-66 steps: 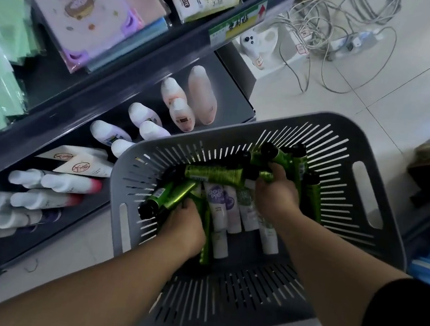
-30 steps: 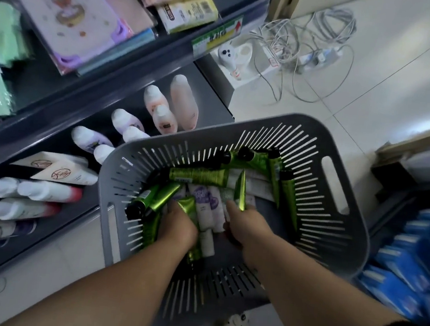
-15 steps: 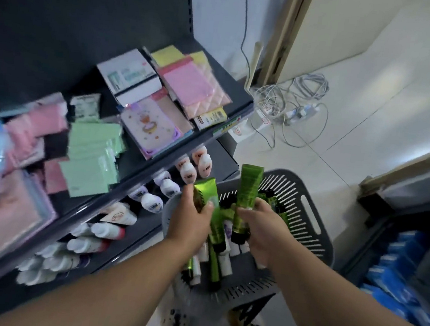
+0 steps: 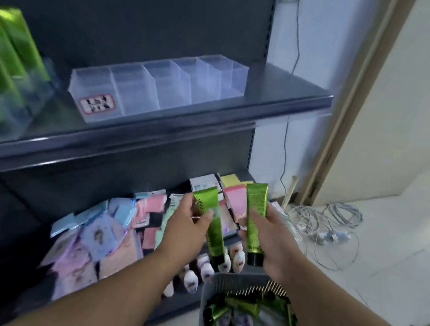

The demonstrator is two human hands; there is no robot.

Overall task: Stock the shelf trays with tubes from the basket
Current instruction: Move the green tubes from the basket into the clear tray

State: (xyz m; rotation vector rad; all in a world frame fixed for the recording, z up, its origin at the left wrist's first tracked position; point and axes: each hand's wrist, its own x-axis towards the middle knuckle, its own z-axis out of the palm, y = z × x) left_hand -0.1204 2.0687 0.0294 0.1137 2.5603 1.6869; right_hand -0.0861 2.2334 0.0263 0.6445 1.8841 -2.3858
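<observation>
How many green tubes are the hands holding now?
2. The left hand holds one tube, the right hand the second tube; more lie in the basket, some perhaps hidden.

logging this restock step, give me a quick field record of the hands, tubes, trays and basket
left hand: grips a green tube, crimped end up
right hand: grips a second green tube, black cap down
clear trays: a row on the upper shelf, apparently empty, one labelled
stocked tray: far left, holds upright green tubes, blurred
basket: grey, below the hands, holds green and white tubes
stage: both tubes lifted, not yet in a tray
</observation>
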